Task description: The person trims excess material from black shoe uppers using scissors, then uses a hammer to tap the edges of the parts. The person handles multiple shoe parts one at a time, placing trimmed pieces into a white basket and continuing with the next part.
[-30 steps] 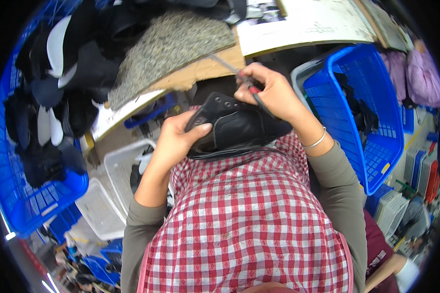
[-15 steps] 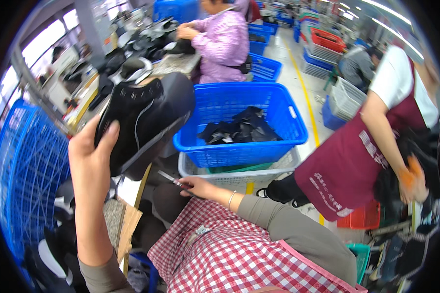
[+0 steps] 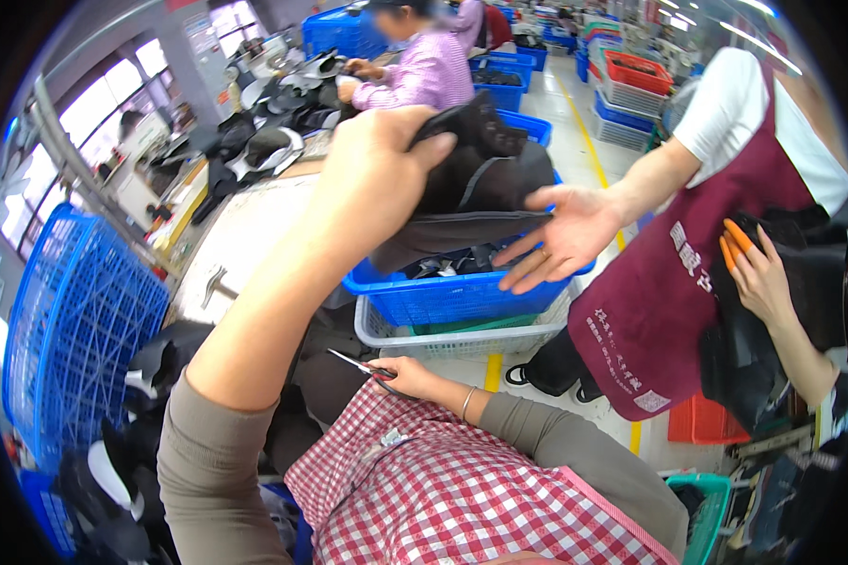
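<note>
My left hand [image 3: 372,165] is raised and grips a black shoe upper [image 3: 476,184], holding it out to the right. A co-worker in a maroon apron [image 3: 664,282] stretches an open hand [image 3: 561,235] under it, touching its lower edge. That person's other arm holds a bundle of black pieces [image 3: 801,282] against the body. My right hand [image 3: 410,377] rests low by my red checked apron and holds small scissors [image 3: 358,365], blades pointing left.
A blue basket [image 3: 462,297] with dark pieces sits on a white basket [image 3: 452,341] below the upper. A blue crate [image 3: 75,320] stands at left beside a worktable [image 3: 245,235]. Another person in a lilac top [image 3: 429,71] works behind. Stacked crates line the far aisle.
My left hand has carried the black upper from my lap up and to the right, into the co-worker's reach. The view swung from the worktable toward the aisle. My right hand dropped to my lap.
</note>
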Demonstrator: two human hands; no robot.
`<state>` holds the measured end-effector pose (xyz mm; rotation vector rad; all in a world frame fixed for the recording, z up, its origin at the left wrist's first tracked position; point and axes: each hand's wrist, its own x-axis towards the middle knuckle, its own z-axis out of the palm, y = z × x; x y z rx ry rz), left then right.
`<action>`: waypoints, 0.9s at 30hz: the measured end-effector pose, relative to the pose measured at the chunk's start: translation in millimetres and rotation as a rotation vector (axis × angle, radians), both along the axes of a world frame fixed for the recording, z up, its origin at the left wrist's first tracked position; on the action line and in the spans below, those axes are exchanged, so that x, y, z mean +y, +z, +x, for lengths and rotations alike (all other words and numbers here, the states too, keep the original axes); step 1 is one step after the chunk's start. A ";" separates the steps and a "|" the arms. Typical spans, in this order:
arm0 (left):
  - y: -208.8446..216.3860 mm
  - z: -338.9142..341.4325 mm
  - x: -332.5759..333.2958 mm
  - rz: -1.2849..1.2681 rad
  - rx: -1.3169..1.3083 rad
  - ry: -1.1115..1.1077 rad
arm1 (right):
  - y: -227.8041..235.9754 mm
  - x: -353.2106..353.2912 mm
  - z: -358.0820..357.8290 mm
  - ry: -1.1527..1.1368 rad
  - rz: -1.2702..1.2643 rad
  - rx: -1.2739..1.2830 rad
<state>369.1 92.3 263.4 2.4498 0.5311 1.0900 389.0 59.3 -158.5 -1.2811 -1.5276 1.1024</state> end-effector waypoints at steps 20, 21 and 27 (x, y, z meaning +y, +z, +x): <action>-207.1 -151.3 -50.5 0.135 -0.138 0.219 | 25.7 -3.3 -13.3 0.160 -0.204 0.275; -224.0 -185.7 -49.2 -0.030 -0.076 0.436 | 30.8 -1.9 -21.5 0.178 -0.140 0.276; -317.2 -306.4 -92.1 -0.935 -0.339 0.661 | 66.3 2.1 -105.0 0.513 -0.064 0.218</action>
